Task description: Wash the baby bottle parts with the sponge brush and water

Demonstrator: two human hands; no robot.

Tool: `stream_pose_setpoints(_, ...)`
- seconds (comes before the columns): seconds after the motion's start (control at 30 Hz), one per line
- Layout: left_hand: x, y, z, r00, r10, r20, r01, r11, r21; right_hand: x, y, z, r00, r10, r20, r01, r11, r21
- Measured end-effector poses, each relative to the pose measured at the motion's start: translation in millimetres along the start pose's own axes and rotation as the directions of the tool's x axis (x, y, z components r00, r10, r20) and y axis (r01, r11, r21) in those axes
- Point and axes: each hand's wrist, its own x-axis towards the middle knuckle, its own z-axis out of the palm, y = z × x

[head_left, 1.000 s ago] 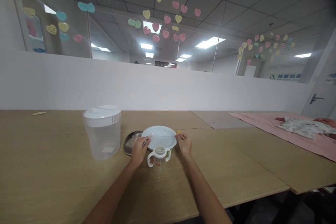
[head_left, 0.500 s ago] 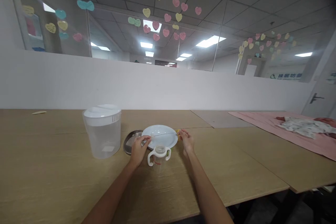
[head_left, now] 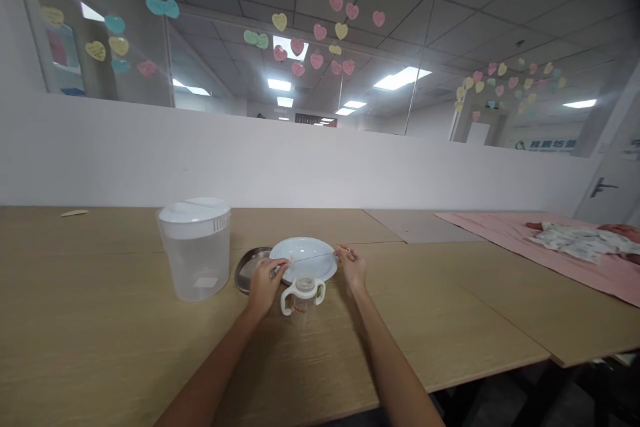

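Left hand (head_left: 266, 283) and right hand (head_left: 353, 269) pinch a strand (head_left: 314, 257) above a plate (head_left: 303, 246) behind a bottle (head_left: 305, 286).

Centre: white rounded plate (head_left: 304, 248), smooth, glossy. Lower centre: clear, white-handled cup (head_left: 300, 310), plastic by its look, shiny. Left of centre: grey rimmed metal dish (head_left: 240, 278), glossy. Left: translucent, white-lidded plastic bucket (head_left: 195, 263), smooth. Lower frame: tan wooden-looking tabletop (head_left: 115, 353), low sheen (faintly streaked). Right: pink cloth (head_left: 500, 230), matt.
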Motion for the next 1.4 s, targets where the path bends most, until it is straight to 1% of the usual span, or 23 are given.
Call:
stream_pose_setpoints(0.13,-1.4,3.6,1.0,0.998,0.056,0.026,-0.056,0.998,0.004,-3.1,-3.3,0.9,1.000,0.002,0.029,-0.001,1.000,-0.018)
stream_pose_setpoints(0.23,-2.3,7.3,1.6,0.997,0.067,0.038,-0.066,0.998,-0.021,-5.2,-5.9,1.8,0.999,0.019,0.038,-0.018,1.000,-0.008)
stream_pose_setpoints(0.37,-3.2,12.0,2.5,0.999,0.037,0.007,-0.036,0.997,-0.075,-8.7,-12.9,3.6,0.998,0.035,0.061,-0.035,0.999,-0.003)
stream_pose_setpoints(0.57,-5.0,15.2,5.2,0.999,-0.025,0.037,0.030,0.989,-0.142,-14.7,-26.4,7.3,0.996,0.003,0.094,-0.001,1.000,-0.021)
stream_pose_setpoints(0.83,-3.2,16.3,8.2,0.992,-0.122,0.043,0.129,0.972,-0.197,-15.5,-26.3,9.2,0.991,-0.057,0.117,0.065,0.996,-0.061)
stream_pose_setpoints(0.97,-1.4,19.4,8.6,0.992,-0.118,0.036,0.123,0.970,-0.212,-15.6,-26.4,9.0,0.987,-0.079,0.139,0.086,0.995,-0.042)
stream_pose_setpoints(1.17,0.5,24.2,7.5,0.996,-0.088,0.004,0.087,0.976,-0.200,-18.1,-31.9,9.5,0.984,-0.106,0.141,0.113,0.993,-0.042)
stream_pose_setpoints(1.4,0.4,29.4,7.3,0.993,-0.115,0.002,0.112,0.966,-0.234,-23.5,-36.7,11.8,0.980,-0.113,0.164,0.119,0.993,-0.022)
